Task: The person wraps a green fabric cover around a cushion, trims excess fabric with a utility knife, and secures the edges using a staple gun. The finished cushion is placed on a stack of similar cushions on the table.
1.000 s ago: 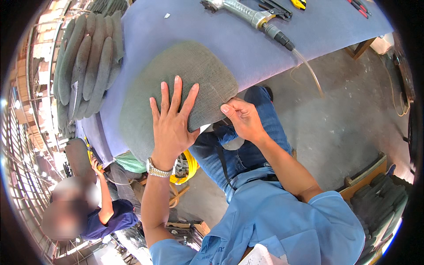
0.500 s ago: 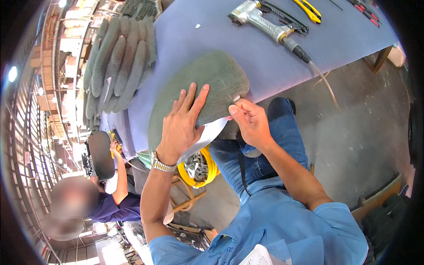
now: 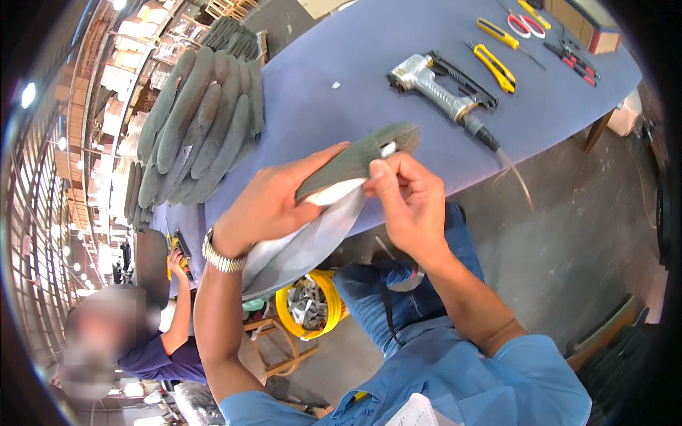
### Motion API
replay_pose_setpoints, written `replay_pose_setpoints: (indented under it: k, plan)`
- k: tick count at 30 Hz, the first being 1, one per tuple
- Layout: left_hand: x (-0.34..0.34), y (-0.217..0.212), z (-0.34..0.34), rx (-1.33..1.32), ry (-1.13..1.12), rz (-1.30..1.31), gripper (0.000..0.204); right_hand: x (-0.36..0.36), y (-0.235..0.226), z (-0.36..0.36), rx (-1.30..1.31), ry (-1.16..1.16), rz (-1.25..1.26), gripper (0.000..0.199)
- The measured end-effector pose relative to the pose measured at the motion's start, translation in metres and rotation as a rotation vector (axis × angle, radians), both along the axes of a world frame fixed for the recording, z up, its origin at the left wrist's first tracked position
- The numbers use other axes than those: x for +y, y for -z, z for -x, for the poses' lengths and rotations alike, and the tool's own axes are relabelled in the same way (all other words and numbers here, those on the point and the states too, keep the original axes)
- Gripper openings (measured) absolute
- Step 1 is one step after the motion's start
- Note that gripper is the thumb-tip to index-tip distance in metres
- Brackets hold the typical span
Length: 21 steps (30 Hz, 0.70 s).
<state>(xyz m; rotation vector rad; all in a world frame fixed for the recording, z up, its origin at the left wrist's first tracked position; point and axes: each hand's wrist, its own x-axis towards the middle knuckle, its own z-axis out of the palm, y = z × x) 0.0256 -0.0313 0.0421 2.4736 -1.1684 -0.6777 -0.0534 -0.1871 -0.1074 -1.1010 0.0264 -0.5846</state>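
A grey-green fabric-covered seat cushion (image 3: pixel 362 157) is tilted on edge over the near side of the table, its pale underside (image 3: pixel 312 245) facing me. My left hand (image 3: pixel 266 202) grips its edge, thumb on the underside and fingers over the fabric side. At the right end, my right hand (image 3: pixel 412 202) pinches the cover's edge between thumb and fingers. A small white tag (image 3: pixel 388 149) shows on the fabric just above that pinch. What lies inside the right fingers is hidden.
A staple gun (image 3: pixel 437 89) with an air hose lies on the blue table (image 3: pixel 305 99). Near it are a yellow cutter (image 3: pixel 494 67), screwdriver (image 3: pixel 497 33), scissors (image 3: pixel 527 27) and pliers (image 3: pixel 575 65). Cushions are stacked (image 3: pixel 202 121) at left. Below stands a yellow bucket (image 3: pixel 335 302); a co-worker's hand (image 3: pixel 176 263) holds a tool.
The cushion has turned from fabric side up to tilted on edge, exposing its pale underside. My left hand has gone from lying flat on it to gripping its edge; the right still pinches.
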Motion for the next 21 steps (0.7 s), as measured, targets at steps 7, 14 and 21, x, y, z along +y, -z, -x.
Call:
replay_pose_setpoints:
  k: [7, 14, 21]
  plan:
    - [-0.003, -0.004, -0.059, 0.233, 0.117, 0.066, 0.082, 0.002, 0.000, -0.046, -0.043, 0.059, -0.010, 0.030]
    - [-0.046, 0.005, -0.076, 0.127, -0.031, 0.079, 0.057, 0.001, -0.004, -0.054, -0.026, 0.093, 0.069, 0.029]
    - [-0.054, 0.019, -0.065, 0.031, 0.060, -0.011, 0.060, 0.010, 0.015, -0.045, -0.105, 0.129, 0.091, 0.022]
